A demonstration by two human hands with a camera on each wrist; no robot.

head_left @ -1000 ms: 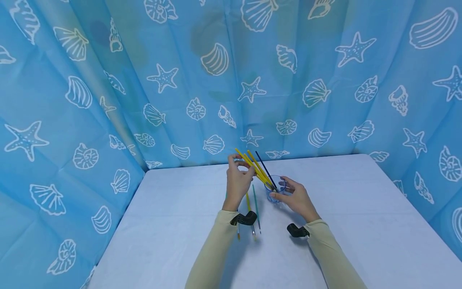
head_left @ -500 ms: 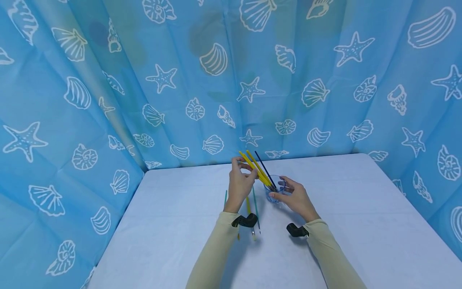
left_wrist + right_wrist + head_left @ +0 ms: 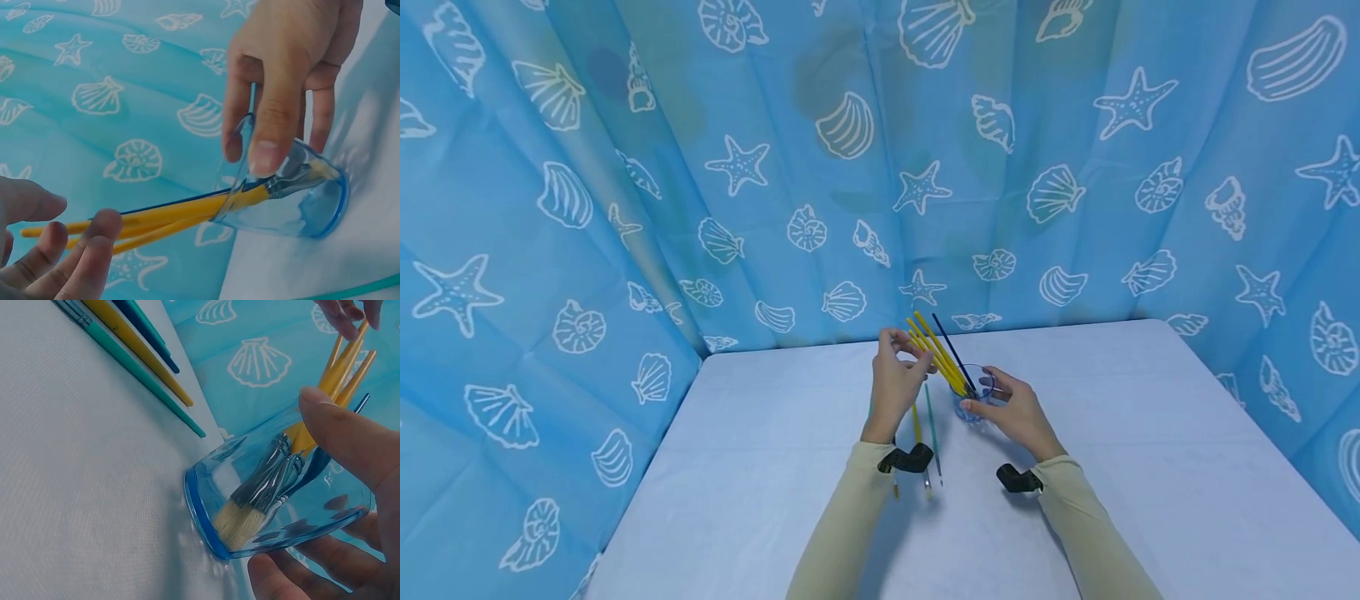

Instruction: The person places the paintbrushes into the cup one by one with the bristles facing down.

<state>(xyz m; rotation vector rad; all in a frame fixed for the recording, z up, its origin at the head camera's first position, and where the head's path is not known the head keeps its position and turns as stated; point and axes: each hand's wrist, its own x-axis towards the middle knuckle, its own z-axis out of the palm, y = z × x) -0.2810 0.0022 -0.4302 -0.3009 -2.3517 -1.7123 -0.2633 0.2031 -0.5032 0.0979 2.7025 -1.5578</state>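
A blue curtain [image 3: 625, 167] printed with white shells and starfish encloses the scene on the far and both lateral sides. In front of it stands the table [image 3: 1150, 467], covered in a pale cloth. Two arms in cream sleeves [image 3: 842, 533] extend over the table from the near edge, each carrying a black wrist mount.

The right hand [image 3: 1018, 412] grips the glass cup [image 3: 976, 392], thumb on one side of the wall and fingers on the other; the right wrist view confirms thumb and fingers curled round the transparent blue-tinted wall. The cup stands on the table near its centre, just right of the left hand.

The left hand [image 3: 895, 375] is raised beside the cup with fingers loosely bent and holds nothing. Its fingertips lie close to the upper ends of the handles; whether they touch cannot be determined.

Inside the cup stand yellow-handled brushes [image 3: 936, 354] and one dark blue brush [image 3: 951, 350], bristles down against the base, handles leaning to the left over the rim.

On the table left of the cup lie loose brushes [image 3: 928, 433], teal, yellow and dark blue, side by side and partly hidden under the left forearm.
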